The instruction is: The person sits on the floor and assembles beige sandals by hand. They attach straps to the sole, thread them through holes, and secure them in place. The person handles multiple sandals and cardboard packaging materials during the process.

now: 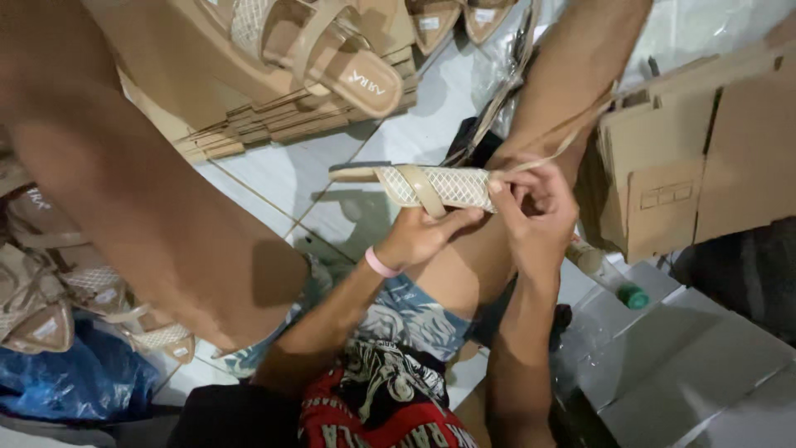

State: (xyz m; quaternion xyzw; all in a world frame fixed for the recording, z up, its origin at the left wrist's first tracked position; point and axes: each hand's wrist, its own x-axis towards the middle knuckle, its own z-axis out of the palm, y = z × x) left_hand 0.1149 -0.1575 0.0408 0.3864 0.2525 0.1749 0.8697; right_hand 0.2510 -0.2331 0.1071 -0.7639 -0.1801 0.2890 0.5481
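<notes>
I hold a beige sandal (419, 184) with a white mesh upper and a tan cross strap in front of my raised knee. Underneath it, my left hand (424, 235) grips the shoe with the thumb up on the mesh; a pink band circles that wrist. My right hand (535, 211) pinches the heel end of the upper, where a thin tan strap (572, 137) runs up and to the right. The sandal's toe points left, over the white tiled floor (282, 178).
Several matching sandals (315, 46) lie on stacked flat cardboard at top left. More sandals (58, 290) sit at the left above a blue plastic bag (75, 377). Brown cartons (696, 158) stand at right, pale flat boxes (688, 365) and a green-capped bottle (618, 286) below them.
</notes>
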